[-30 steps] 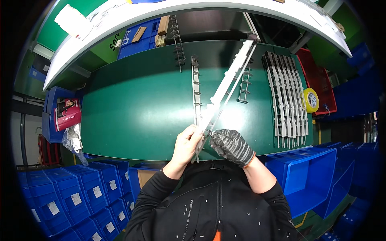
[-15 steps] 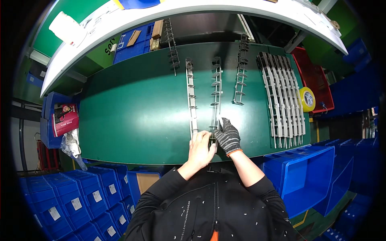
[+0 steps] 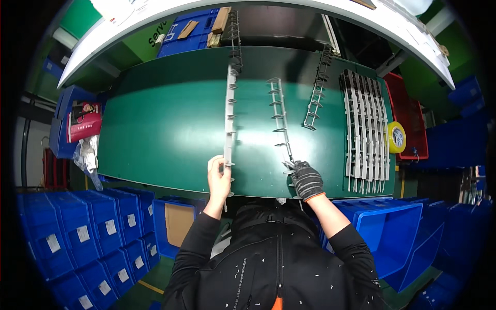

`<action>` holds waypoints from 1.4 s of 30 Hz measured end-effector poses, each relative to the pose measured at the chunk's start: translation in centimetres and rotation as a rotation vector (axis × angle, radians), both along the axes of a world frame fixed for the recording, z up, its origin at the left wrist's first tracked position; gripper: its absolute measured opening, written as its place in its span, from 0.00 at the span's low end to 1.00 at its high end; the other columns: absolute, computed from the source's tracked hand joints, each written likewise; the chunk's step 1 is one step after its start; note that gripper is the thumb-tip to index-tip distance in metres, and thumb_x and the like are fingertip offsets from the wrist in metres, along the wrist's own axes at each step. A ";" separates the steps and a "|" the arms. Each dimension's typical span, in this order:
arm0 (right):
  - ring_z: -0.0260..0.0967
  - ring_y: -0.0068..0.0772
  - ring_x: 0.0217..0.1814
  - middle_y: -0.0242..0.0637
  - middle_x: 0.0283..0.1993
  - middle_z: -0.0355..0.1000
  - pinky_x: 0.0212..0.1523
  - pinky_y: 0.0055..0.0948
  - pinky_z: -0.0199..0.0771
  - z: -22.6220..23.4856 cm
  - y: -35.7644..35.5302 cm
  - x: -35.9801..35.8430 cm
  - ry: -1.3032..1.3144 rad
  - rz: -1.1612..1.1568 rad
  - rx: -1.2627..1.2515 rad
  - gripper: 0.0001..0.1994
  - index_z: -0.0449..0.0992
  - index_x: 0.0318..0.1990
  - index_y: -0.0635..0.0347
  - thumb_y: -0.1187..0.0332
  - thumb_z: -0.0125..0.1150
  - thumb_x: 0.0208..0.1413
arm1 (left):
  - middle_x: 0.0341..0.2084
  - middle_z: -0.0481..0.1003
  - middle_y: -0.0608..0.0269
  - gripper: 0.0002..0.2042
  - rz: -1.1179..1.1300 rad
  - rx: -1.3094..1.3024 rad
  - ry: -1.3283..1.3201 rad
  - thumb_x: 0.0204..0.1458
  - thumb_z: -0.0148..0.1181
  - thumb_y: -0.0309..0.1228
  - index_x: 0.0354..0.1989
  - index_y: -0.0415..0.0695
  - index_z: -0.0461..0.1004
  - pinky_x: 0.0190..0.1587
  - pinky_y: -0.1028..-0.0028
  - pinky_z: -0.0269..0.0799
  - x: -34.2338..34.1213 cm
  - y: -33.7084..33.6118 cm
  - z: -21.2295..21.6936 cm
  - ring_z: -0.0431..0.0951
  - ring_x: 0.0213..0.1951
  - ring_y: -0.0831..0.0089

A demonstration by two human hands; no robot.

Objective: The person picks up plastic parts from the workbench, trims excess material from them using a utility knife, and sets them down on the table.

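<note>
My bare left hand [image 3: 219,176] is closed around the near part of a long, pale metal rail [image 3: 229,124] with curved tabs along its side. This rail lies nearly straight away from me on the green table [image 3: 160,119]. My right hand [image 3: 307,181], in a dark grey knit glove, is closed on the near end of a second tabbed metal rail [image 3: 279,111], which slants to the far left. Its gloved fingertips are partly hidden. Another tabbed rail [image 3: 319,87] lies to the right, and one more [image 3: 234,33] extends past the far table edge.
Several tabbed rails [image 3: 366,129] lie side by side at the table's right. Beyond them are a yellow tape roll [image 3: 397,137] and a red bin [image 3: 411,121]. Blue crates [image 3: 387,232] stand below the near edge. A white shelf [image 3: 248,14] crosses the far side.
My hands have moved apart. The left hand has carried its rail leftward; the rail at my right hand has turned from upright in view to slanted. The head view has shifted slightly.
</note>
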State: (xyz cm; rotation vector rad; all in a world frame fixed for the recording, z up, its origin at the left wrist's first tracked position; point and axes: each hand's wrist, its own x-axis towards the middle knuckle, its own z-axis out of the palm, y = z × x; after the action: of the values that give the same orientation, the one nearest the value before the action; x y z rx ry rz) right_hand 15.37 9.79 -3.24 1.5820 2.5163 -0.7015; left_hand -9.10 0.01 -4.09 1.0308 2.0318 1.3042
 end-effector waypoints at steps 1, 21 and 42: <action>0.69 0.46 0.36 0.46 0.36 0.69 0.37 0.40 0.71 0.6 -0.7 -0.8 0.051 0.098 -0.040 0.12 0.71 0.40 0.59 0.65 0.50 0.50 | 0.41 0.64 0.59 0.04 0.028 0.178 0.086 0.50 0.50 0.21 0.34 0.40 0.68 0.24 0.81 0.67 0.1 -1.6 0.0 0.68 0.37 0.78; 0.68 0.46 0.38 0.49 0.37 0.68 0.39 0.40 0.69 -0.9 -0.6 2.3 0.144 0.217 0.075 0.11 0.70 0.38 0.61 0.67 0.46 0.50 | 0.46 0.59 0.60 0.13 0.721 0.129 0.234 0.52 0.45 0.19 0.47 0.36 0.65 0.45 0.76 0.66 8.3 -21.0 1.9 0.68 0.42 0.74; 0.67 0.48 0.44 0.51 0.41 0.68 0.43 0.41 0.69 -1.3 -0.6 7.5 0.053 -0.030 -0.146 0.17 0.68 0.46 0.64 0.67 0.45 0.49 | 0.40 0.65 0.51 0.15 0.135 -0.068 0.572 0.47 0.46 0.20 0.46 0.36 0.67 0.45 0.69 0.64 9.3 -9.3 1.7 0.68 0.41 0.59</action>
State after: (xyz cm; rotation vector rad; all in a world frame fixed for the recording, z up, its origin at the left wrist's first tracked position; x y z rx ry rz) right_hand 22.87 9.18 -4.58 1.5741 2.4193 -0.9196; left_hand 0.22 -9.25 -2.34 1.3712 2.5815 1.0722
